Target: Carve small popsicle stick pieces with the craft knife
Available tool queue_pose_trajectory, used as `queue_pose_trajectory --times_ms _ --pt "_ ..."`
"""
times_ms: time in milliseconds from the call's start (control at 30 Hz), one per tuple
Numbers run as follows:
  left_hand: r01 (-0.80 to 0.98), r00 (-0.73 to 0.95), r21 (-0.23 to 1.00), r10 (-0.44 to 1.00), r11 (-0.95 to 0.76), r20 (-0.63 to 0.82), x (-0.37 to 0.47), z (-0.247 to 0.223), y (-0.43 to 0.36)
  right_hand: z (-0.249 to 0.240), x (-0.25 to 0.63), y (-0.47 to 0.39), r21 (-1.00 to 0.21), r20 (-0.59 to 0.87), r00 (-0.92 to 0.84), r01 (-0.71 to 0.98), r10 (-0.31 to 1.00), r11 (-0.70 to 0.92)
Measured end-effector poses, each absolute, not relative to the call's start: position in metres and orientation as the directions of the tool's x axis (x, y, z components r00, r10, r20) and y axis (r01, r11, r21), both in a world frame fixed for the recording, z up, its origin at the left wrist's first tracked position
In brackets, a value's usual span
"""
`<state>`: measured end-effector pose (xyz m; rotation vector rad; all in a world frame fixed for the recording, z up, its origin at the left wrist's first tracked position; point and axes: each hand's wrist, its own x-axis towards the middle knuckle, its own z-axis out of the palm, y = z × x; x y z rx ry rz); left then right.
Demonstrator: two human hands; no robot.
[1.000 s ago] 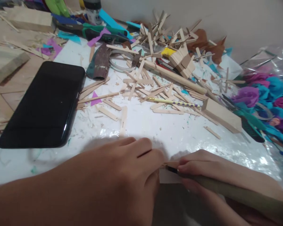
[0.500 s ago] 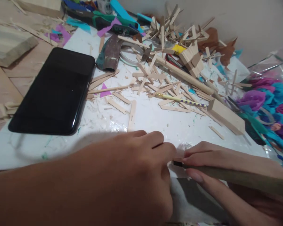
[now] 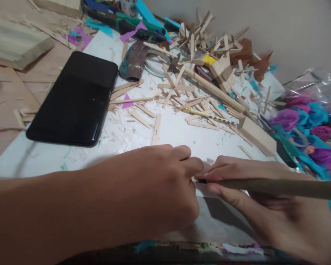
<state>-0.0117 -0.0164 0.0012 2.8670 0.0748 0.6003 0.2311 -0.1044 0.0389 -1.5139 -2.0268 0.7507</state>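
Note:
My left hand [image 3: 168, 180] is closed, knuckles up, its fingertips curled out of sight. A sliver of thin wood, apparently a craft stick [image 3: 198, 177], shows at its fingers, mostly hidden. My right hand [image 3: 245, 187] is closed around a long grey-brown handled tool [image 3: 278, 187], which runs out past the right edge. The tool's short dark tip meets the thin wood between the two hands; its exact kind cannot be made out. Both hands are low over the white board [image 3: 179, 134], nearly touching each other.
A black phone [image 3: 74, 99] lies at left. Beyond are scattered craft sticks [image 3: 176, 88], a hammer [image 3: 209, 86], a tape roll [image 3: 157, 62], a dotted pencil [image 3: 209, 116] and a wooden block [image 3: 256, 136]. Crepe-paper flowers [image 3: 306, 117] stand at right. The table's front edge [image 3: 187, 244] shows below.
The view has shifted, bringing the table's front edge into sight. Both hands appear slightly higher and further left in the picture, keeping their hold. The tool's handle now looks more level.

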Motion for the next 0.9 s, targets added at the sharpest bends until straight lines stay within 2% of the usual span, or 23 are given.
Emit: queue_pose_trajectory --times_ms 200,367,433,500,633,700,767,833,900 --pt "0.008 0.915 0.152 0.069 -0.988 0.398 -0.013 0.002 -0.017 0.037 0.229 -0.107 -0.701 0.04 -0.233 0.686 0.972 0.193" --pt "0.003 0.932 0.187 0.07 -0.982 0.355 -0.015 0.003 -0.017 0.046 0.223 -0.104 -0.681 -0.047 -0.267 0.714 0.963 0.164" --pt "0.007 0.949 0.198 0.069 -0.98 0.308 -0.015 0.005 -0.016 0.054 0.222 -0.103 -0.699 -0.017 -0.278 0.69 0.96 0.188" --pt "0.004 0.964 0.193 0.055 -0.981 0.261 -0.015 0.006 -0.016 0.061 0.221 -0.104 -0.744 0.045 -0.217 0.645 0.975 0.178" --pt "-0.011 0.973 0.104 0.013 -0.994 0.23 -0.015 0.005 -0.018 0.068 0.221 -0.11 -0.826 0.076 -0.107 0.55 0.991 0.123" --pt "0.0 0.982 0.039 0.007 -0.999 0.191 -0.016 0.004 -0.019 0.063 0.219 -0.111 -0.876 0.057 -0.112 0.47 0.992 0.103" --pt "0.007 0.99 0.037 0.012 -0.999 0.138 -0.017 0.004 -0.019 0.055 0.217 -0.11 -0.936 0.011 -0.092 0.348 0.996 0.042" --pt "0.029 0.992 0.1 0.041 -0.995 0.117 -0.018 0.004 -0.017 0.049 0.214 -0.109 -0.984 -0.03 -0.026 0.177 0.999 -0.025" --pt "0.071 0.985 0.245 0.107 -0.967 0.136 -0.018 0.004 -0.013 0.048 0.21 -0.107 -0.999 -0.042 0.056 -0.026 0.998 -0.04"
